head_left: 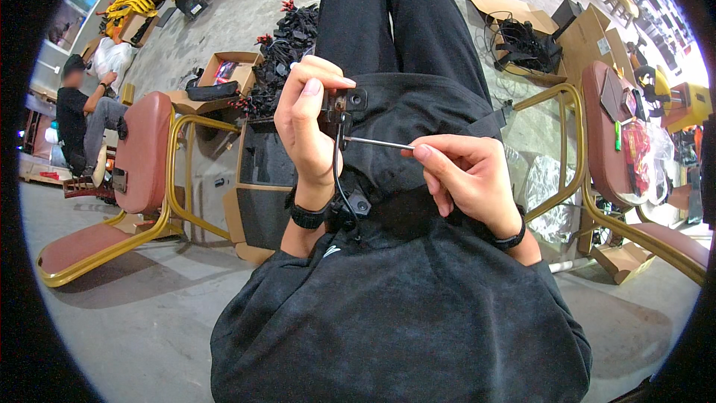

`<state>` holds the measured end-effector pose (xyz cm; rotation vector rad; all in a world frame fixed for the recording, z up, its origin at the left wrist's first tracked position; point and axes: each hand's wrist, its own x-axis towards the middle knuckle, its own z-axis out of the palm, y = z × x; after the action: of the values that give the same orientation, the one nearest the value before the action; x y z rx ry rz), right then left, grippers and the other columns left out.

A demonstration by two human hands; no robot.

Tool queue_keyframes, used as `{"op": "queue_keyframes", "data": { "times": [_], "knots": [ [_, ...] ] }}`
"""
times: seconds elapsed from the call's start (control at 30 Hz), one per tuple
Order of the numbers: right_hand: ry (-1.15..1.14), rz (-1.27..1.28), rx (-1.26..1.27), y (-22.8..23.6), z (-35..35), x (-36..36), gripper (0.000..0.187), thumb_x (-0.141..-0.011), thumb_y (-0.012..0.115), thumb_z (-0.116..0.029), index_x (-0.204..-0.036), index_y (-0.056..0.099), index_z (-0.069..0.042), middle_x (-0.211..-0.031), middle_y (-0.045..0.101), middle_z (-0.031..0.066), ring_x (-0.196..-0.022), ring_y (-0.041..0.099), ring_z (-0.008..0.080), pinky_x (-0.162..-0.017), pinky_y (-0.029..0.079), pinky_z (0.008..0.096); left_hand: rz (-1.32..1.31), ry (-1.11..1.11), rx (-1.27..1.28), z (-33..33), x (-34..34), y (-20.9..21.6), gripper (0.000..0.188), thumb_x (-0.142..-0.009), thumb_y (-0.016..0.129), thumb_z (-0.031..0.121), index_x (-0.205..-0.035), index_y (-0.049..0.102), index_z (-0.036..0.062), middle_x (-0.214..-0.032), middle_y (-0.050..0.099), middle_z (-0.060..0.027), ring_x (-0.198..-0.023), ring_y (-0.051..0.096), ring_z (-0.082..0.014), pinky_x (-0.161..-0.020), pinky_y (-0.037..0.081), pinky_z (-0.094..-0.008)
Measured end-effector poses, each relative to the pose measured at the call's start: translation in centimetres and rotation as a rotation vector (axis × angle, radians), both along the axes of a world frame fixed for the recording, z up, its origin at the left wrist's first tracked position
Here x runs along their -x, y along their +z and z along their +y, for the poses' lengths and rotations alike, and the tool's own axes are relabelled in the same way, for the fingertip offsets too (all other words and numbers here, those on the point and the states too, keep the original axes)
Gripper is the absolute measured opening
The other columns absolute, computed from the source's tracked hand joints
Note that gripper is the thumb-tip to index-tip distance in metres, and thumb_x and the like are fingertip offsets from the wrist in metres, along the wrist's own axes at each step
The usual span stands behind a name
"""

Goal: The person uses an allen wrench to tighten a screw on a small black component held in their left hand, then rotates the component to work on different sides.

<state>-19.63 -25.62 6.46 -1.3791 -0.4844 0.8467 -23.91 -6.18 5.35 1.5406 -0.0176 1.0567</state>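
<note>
Head view showed a seated person's left hand holding a small black lens module above the lap, its fingers curled over the far and left sides. From the right, the right hand pinched a slim metal rod, perhaps a screwdriver shaft, between thumb and forefinger, with the other fingers curled loosely. The rod's tip met, or sat just beside, the module's near end; which of the two could not be told.

A thin black cable ran from the module toward the body, so a tug on it or a snag at the left wristband could twist the part. The rod, gripped only by fingertips, might skid sideways if pressed at an angle, scratching the housing or jabbing the left palm. Anything small that dropped could vanish against the dark cloth below.

Chairs stood to the left and right, well apart from the hands, leaving elbow room. The tightest edge seemed to be the left, where an open carton stood near the forearm.
</note>
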Motion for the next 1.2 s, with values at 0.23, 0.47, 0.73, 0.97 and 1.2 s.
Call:
{"op": "queue_keyframes", "data": {
  "times": [0.23, 0.47, 0.73, 0.97, 1.2],
  "knots": [
    [-0.001, -0.021, 0.003, 0.2, -0.1, 0.0, 0.024, -0.095, 0.059, -0.02, -0.099, 0.068, 0.002, -0.058, 0.057, -0.0004, -0.041, 0.048, 0.0046, -0.036, 0.035, 0.0196, -0.012, 0.01, -0.027, -0.1, 0.1, 0.1, 0.03, -0.087, 0.039, 0.023, -0.074, 0.052, -0.0002, -0.078, 0.053, -0.0125, -0.073, 0.049, -0.0183, -0.073, 0.039, -0.0303],
    [-0.09, -0.334, 0.034, 0.1, 0.2, 0.6, 0.014, -0.089, 0.064, -0.007, -0.098, 0.07, 0.001, -0.062, 0.058, 0.0009, -0.049, 0.053, 0.0075, -0.045, 0.04, 0.019, 0.012, 0.039, -0.077, 0.0, 0.1, 0.1, 0.03, -0.088, 0.039, 0.023, -0.073, 0.051, -0.0003, -0.078, 0.052, -0.0123, -0.071, 0.05, -0.0179, -0.068, 0.041, -0.0293],
    [-0.222, -0.89, -0.09, -0.7, 0.3, -0.3, 0.015, -0.08, 0.072, -0.006, -0.095, 0.072, -0.005, -0.076, 0.061, 0.0061, -0.066, 0.059, 0.0157, -0.06, 0.045, 0.0262, 0.016, -0.14, 0.181, 0.6, -0.1, -0.5, 0.028, -0.091, 0.038, 0.025, -0.079, 0.047, 0.0012, -0.075, 0.046, -0.0096, -0.061, 0.045, -0.0155, -0.052, 0.039, -0.0271],
    [-0.098, -0.545, -0.044, -0.7, 0.3, -0.3, 0.013, -0.085, 0.069, -0.01, -0.094, 0.071, -0.001, -0.076, 0.067, 0.0084, -0.066, 0.061, 0.0124, -0.06, 0.046, 0.0254, -0.016, -0.069, 0.16, 0.1, -0.1, -0.2, 0.032, -0.086, 0.039, 0.023, -0.074, 0.054, -0.0028, -0.077, 0.054, -0.0111, -0.073, 0.046, -0.0139, -0.07, 0.034, -0.0264],
    [-0.095, -0.323, -0.007, -0.5, 0.2, 0.0, 0.018, -0.089, 0.067, -0.016, -0.095, 0.07, 0.001, -0.076, 0.068, 0.0039, -0.06, 0.058, 0.0061, -0.054, 0.044, 0.021, -0.043, -0.059, 0.149, 0.2, -0.2, -0.4, 0.031, -0.086, 0.038, 0.021, -0.073, 0.054, -0.0026, -0.077, 0.054, -0.0112, -0.073, 0.047, -0.0141, -0.07, 0.035, -0.0268]
  ]
}}
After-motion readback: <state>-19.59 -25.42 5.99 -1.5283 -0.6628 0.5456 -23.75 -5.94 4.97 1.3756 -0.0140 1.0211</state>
